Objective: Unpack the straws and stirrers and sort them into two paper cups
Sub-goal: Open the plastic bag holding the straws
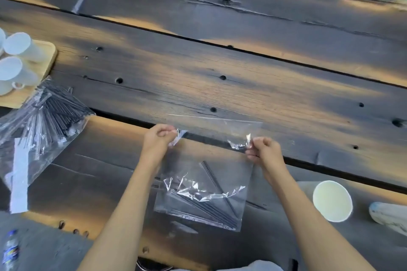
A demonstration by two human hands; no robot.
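A clear plastic bag (211, 174) lies on the dark wooden table (220, 86) in front of me, with several thin dark straws or stirrers (204, 207) in its near end. My left hand (159, 136) pinches the bag's far left corner. My right hand (263, 149) pinches its far right corner. Both hands hold the bag's top edge slightly raised. An empty white paper cup (332, 201) stands to the right of the bag. A second, fuller clear bag of dark sticks (41, 116) lies at the left.
A wooden tray (47, 59) at the far left carries several white cups (19, 50). A plastic bottle (10, 248) lies at the bottom left. A pale rounded object (389, 215) sits at the right edge. The table has gaps between its planks.
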